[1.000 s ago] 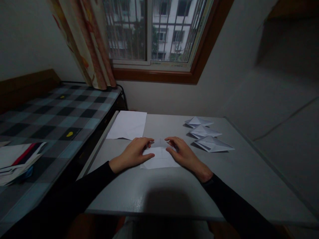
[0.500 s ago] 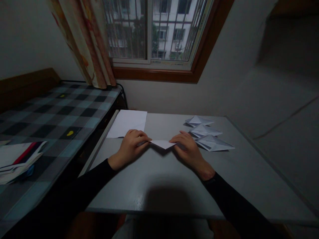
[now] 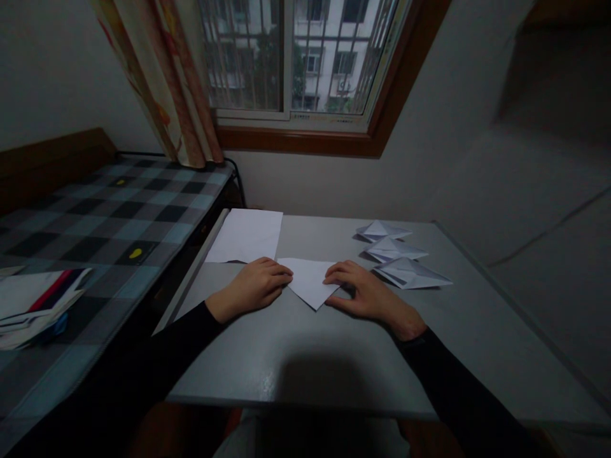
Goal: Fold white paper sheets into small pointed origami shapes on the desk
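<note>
A white sheet of paper folded into a triangle (image 3: pixel 310 284) lies between my hands near the middle of the table, its point towards me. My left hand (image 3: pixel 260 283) grips the paper's left edge, with the fingertips close together. At the right edge, my right hand (image 3: pixel 365 289) holds the paper between its thumb and bent fingers. Three folded paper boats (image 3: pixel 413 273) stand in a row beyond my right hand. At the far left of the table is a stack of flat white paper (image 3: pixel 248 232), just past my left hand.
The grey table (image 3: pixel 334 356) stands below a barred window (image 3: pixel 310 63) with a brown frame. On the left is a bed with a checked cover (image 3: pixel 143 210), with folded papers or bags (image 3: pixel 38 305) on it. A curtain (image 3: pixel 176 89) hangs beside the window.
The folded paper has gone from tilted and nearly edge-on to lying flatter, so its triangular face shows. Both hands have come down slightly, and the right hand's thumb and fingers are further apart.
</note>
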The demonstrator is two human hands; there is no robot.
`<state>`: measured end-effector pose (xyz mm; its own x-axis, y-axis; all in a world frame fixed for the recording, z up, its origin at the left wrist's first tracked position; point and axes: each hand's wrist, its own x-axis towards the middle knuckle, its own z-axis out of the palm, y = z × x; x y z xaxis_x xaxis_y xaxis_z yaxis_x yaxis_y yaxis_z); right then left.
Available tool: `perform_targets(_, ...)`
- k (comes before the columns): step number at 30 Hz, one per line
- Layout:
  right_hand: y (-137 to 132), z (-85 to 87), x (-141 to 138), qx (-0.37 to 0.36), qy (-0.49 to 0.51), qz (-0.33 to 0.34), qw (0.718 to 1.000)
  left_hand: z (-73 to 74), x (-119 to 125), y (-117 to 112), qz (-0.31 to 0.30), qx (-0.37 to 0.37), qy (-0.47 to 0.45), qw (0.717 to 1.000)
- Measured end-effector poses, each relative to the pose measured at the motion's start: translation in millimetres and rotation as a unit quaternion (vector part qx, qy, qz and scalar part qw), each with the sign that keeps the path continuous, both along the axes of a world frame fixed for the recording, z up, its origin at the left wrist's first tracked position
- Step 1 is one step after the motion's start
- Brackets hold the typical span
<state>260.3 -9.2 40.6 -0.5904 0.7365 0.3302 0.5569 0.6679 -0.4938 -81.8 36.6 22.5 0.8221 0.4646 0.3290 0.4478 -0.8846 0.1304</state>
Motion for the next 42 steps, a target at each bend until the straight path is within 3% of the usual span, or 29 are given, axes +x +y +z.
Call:
perform_targets(4,-3,2.6,2,-0.028,0.012,-0.006,1.0,1.6,-4,1,0.004,-0.043,-0.004,0.999)
perform_targets(16,0,-12.3,22,-0.026,0.007,-0.034,0.999,10.7,-16,8,0.003,-0.092,-0.008,0.996)
perform_targets(32,4,-5.6,27,-0.038,0.025,-0.053,0.998,22.3,-22,7,0.032,-0.151,-0.044,0.987)
perform_targets(36,7,-9.7,31,-0.048,0.025,-0.032,0.998,18.7,-21,11,0.012,-0.145,-0.031,0.989)
perform_targets(42,7,-17.2,25,-0.04,0.011,-0.067,0.997,5.7,-14,14,0.033,-0.099,-0.027,0.994)
